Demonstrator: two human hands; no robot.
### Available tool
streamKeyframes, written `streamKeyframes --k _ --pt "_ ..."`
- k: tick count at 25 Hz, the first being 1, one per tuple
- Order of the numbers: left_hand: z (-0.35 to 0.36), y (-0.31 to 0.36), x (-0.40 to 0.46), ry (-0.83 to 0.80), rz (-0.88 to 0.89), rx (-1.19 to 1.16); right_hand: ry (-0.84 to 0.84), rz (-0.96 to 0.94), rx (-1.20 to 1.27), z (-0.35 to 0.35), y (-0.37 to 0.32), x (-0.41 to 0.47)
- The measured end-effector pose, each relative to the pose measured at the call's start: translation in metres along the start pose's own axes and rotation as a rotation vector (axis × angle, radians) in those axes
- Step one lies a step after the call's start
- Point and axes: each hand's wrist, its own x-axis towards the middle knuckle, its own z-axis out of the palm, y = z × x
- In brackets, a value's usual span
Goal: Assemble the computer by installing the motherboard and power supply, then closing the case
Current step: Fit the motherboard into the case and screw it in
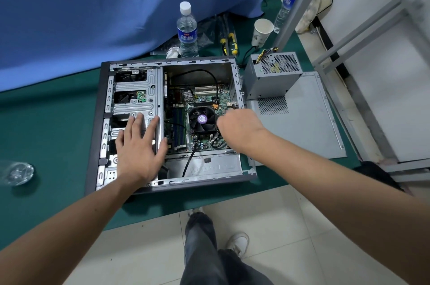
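Observation:
An open computer case (pixel 93 136) lies flat on a green table. The green motherboard (pixel 202 98) sits inside it, with a black CPU fan (pixel 202 119) near its middle. My left hand (pixel 137 147) rests flat with spread fingers on the metal drive cage (pixel 139 89). My right hand (pixel 237 126) hovers over the motherboard's right edge beside the fan, fingers curled; what they touch is hidden. The grey power supply (pixel 272 75) stands outside the case at the right, on the grey side panel (pixel 302 122).
A water bottle (pixel 187 31), yellow-handled screwdrivers (pixel 229 40) and a paper cup (pixel 261 31) stand behind the case. A second bottle (pixel 287 5) leans by a metal frame (pixel 349 52) at right. A glass object (pixel 17 173) lies at left. Blue cloth hangs behind.

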Motion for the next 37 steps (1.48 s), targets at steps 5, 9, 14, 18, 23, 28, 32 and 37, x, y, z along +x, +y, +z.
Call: streamKeyframes --k 5,9,14,18,23,28,32,37 --pt "-0.001 -0.001 0.0 -0.003 -0.001 -0.006 -0.006 0.084 0.147 0.009 0.003 0.0" --pt "0.001 -0.001 0.0 0.004 0.002 -0.019 0.108 -0.09 0.072 0.01 0.001 -0.006" --pt "-0.002 0.0 -0.001 0.004 -0.005 -0.002 0.166 0.128 0.063 0.02 -0.005 0.003" --pt "-0.002 0.001 0.0 0.012 -0.005 -0.005 0.108 -0.094 0.145 0.024 0.005 0.002" --pt "-0.001 0.001 -0.001 0.007 -0.005 -0.009 0.213 -0.034 0.029 0.031 0.0 -0.001" --pt "-0.001 0.0 0.0 0.012 -0.003 -0.015 0.173 0.016 0.312 0.037 0.008 0.004" --pt "0.0 0.0 0.0 0.006 -0.004 -0.008 0.237 -0.098 0.205 0.043 0.011 0.0" --pt "0.0 0.0 0.0 0.01 -0.003 -0.016 0.275 0.119 0.119 0.045 0.007 0.004"
